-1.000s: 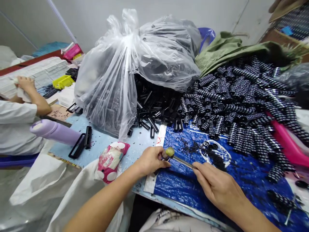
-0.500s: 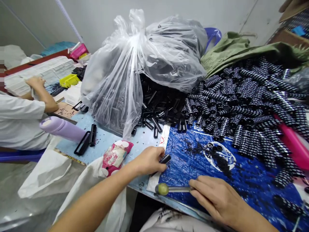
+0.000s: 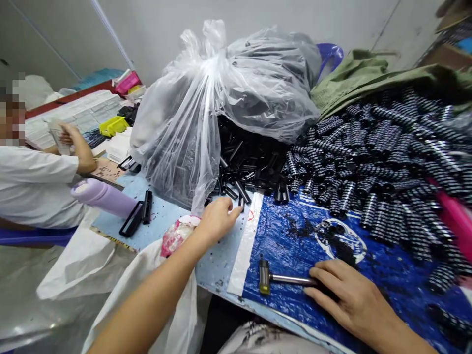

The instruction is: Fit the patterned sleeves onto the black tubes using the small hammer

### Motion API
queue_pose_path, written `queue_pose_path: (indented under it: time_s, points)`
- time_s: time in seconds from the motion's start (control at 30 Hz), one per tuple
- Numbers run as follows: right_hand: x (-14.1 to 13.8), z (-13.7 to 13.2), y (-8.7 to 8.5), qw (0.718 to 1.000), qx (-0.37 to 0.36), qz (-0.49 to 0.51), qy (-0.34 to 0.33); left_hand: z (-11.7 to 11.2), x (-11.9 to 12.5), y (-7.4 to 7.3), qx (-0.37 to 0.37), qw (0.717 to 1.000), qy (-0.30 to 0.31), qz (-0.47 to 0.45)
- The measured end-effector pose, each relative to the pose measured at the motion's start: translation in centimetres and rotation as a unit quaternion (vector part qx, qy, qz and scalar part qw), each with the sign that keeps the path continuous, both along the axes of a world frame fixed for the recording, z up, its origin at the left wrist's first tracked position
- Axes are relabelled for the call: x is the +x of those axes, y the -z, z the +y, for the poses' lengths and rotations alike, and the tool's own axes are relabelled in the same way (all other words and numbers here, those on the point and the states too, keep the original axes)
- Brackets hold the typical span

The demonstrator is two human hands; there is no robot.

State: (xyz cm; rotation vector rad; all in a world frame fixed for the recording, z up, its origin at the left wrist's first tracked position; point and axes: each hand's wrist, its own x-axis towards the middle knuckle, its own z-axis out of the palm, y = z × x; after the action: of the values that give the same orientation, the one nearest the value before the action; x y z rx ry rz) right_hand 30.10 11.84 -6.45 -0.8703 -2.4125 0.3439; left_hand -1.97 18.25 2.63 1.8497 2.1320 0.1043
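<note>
My left hand (image 3: 220, 216) is at the near edge of a heap of black plastic parts (image 3: 254, 164), its fingers curled and their tips beside a short black tube (image 3: 241, 203). Whatever the fingers hold, if anything, is hidden. My right hand (image 3: 348, 295) is closed over the handle end of a small mallet (image 3: 264, 277), low over the blue plastic sheet (image 3: 280, 241). The mallet has a metal head with a yellowish face pointing towards me. Small black scraps (image 3: 341, 246) lie on the sheet beyond my right hand.
A tied clear plastic bag (image 3: 177, 132) stands behind the heap. Many black-and-white patterned cylinders (image 3: 383, 162) are piled at the right. A purple bottle (image 3: 105, 196), black frame-like parts (image 3: 132, 220) and a pink packet (image 3: 177, 236) lie at left. A co-worker (image 3: 37, 184) sits beyond.
My left hand has moved forward to the black heap; the black part it held is no longer visible. The mallet head has turned and shifted forward, with my right hand still on its handle.
</note>
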Motion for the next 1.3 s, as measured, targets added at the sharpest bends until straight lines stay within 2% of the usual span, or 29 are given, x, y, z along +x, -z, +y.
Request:
queue_pose_path:
  time_s: [0.1, 0.17, 0.2, 0.27, 0.33, 0.4, 0.53, 0.7, 0.8, 0.87, 0.93, 0.97, 1.03, 1.1, 1.13, 1.17, 1.23, 1.27, 1.3]
  points:
    - [1.4, 0.8, -0.3, 0.999, 0.004, 0.013, 0.037, 3.3, 1.4, 2.3, 0.006, 0.999, -0.014, 0.029]
    - [3.1, 2.3, -0.6, 0.989, 0.017, 0.032, 0.143, 4.4, 1.3, 3.2, 0.001, 1.0, -0.011, 0.027]
    - [4.1, 3.3, -0.9, 0.975, 0.018, 0.028, 0.219, 4.7, 1.0, 3.4, 0.002, 1.0, -0.012, 0.027]
    - [5.7, 5.9, -1.7, 0.927, -0.021, -0.041, 0.372, 4.7, 0.6, 3.6, 0.01, 0.999, -0.013, 0.032]
    - [6.4, 8.6, -2.5, 0.869, -0.099, -0.17, 0.454, 4.2, 0.3, 3.5, 0.023, 0.999, -0.012, 0.044]
    - [6.1, 11.0, -3.0, 0.848, -0.128, -0.212, 0.469, 3.5, 0.4, 3.2, 0.049, 0.997, -0.011, 0.056]
    - [4.4, 13.4, -2.9, 0.84, -0.157, -0.237, 0.462, 1.6, 0.7, 3.1, 0.169, 0.985, -0.027, 0.008]
    - [4.6, 13.3, -3.0, 0.838, -0.179, -0.227, 0.464, -0.2, 1.2, 3.6, 0.264, 0.964, -0.008, -0.031]
    - [6.1, 11.5, -3.2, 0.839, -0.184, -0.206, 0.469, -0.9, 1.8, 2.7, 0.276, 0.959, -0.006, -0.058]
    - [7.3, 9.6, -3.0, 0.855, -0.179, -0.117, 0.472, -1.3, 2.0, 1.7, 0.264, 0.961, 0.008, -0.083]
    - [7.7, 7.7, -2.7, 0.872, -0.207, 0.062, 0.439, -1.5, 2.3, 0.7, 0.237, 0.964, 0.019, -0.118]
    - [7.5, 6.8, -2.5, 0.863, -0.246, 0.149, 0.416, -1.6, 2.5, 0.4, 0.221, 0.964, 0.015, -0.145]
    - [6.0, 5.4, -2.6, 0.811, -0.344, 0.301, 0.366, -1.5, 3.1, 0.1, 0.196, 0.953, -0.011, -0.23]
    - [3.5, 4.7, -3.0, 0.732, -0.431, 0.423, 0.314, -1.4, 4.1, 0.2, 0.178, 0.911, -0.048, -0.368]
    - [2.0, 4.5, -3.4, 0.693, -0.468, 0.47, 0.281, -1.5, 4.8, 0.4, 0.159, 0.872, -0.068, -0.457]
    - [0.6, 4.3, -3.7, 0.653, -0.505, 0.506, 0.25, -1.6, 5.4, 0.5, 0.127, 0.821, -0.088, -0.55]
    - [-1.9, 4.0, -4.4, 0.572, -0.573, 0.546, 0.216, -2.2, 6.9, 0.6, 0.044, 0.693, -0.13, -0.708]
    - [-2.9, 3.9, -4.6, 0.539, -0.602, 0.551, 0.21, -2.6, 7.6, 0.7, 0.007, 0.632, -0.148, -0.761]
    - [-3.6, 3.7, -4.7, 0.513, -0.625, 0.551, 0.208, -3.0, 8.2, 0.6, -0.019, 0.584, -0.165, -0.795]
